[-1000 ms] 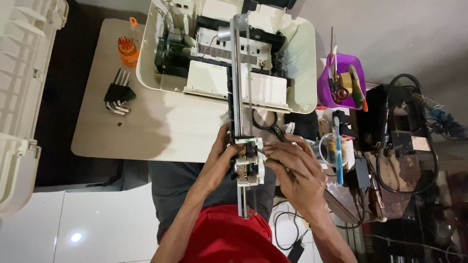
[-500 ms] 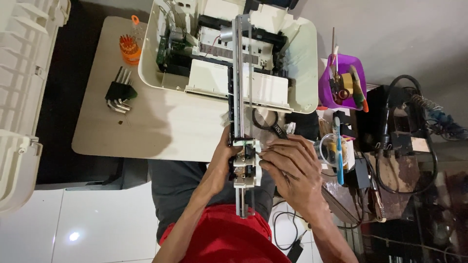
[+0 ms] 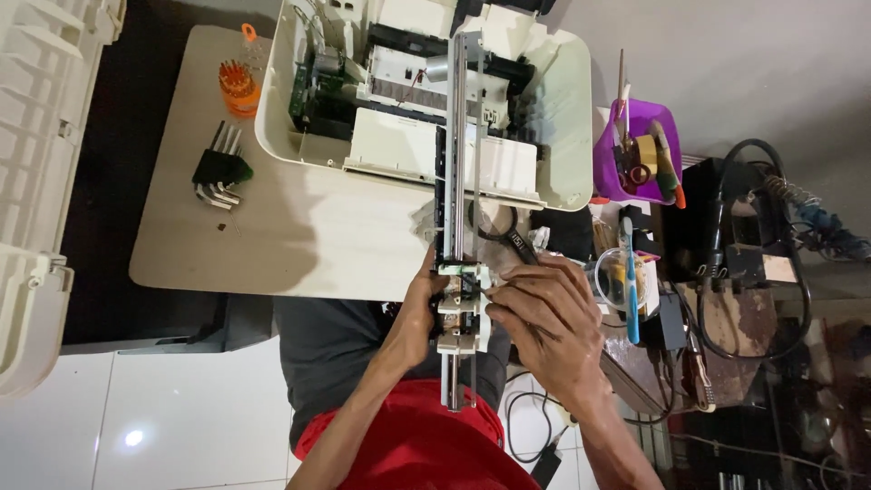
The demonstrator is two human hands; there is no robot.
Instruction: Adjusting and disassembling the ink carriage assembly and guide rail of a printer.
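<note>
I hold a long metal rail (image 3: 456, 136) with a white printer carriage (image 3: 463, 313) on it, over my lap at the table's near edge. My left hand (image 3: 417, 318) grips the carriage's left side. From the right, my right hand (image 3: 544, 318) covers it, fingers curled onto the carriage top. The rail's far end reaches over the opened cream printer body (image 3: 562, 118) on the table.
A black hex key set (image 3: 218, 172) and an orange bit holder (image 3: 238, 86) lie on the beige table (image 3: 272, 245). A purple tub of tools (image 3: 640, 154), a blue toothbrush (image 3: 628, 272) in a clear cup and a black box with cables (image 3: 735, 245) crowd the right. A white cover (image 3: 36, 181) stands at the left.
Both hands stay on the carriage; the right hand's fingers have shifted slightly over it. The rail has hardly moved.
</note>
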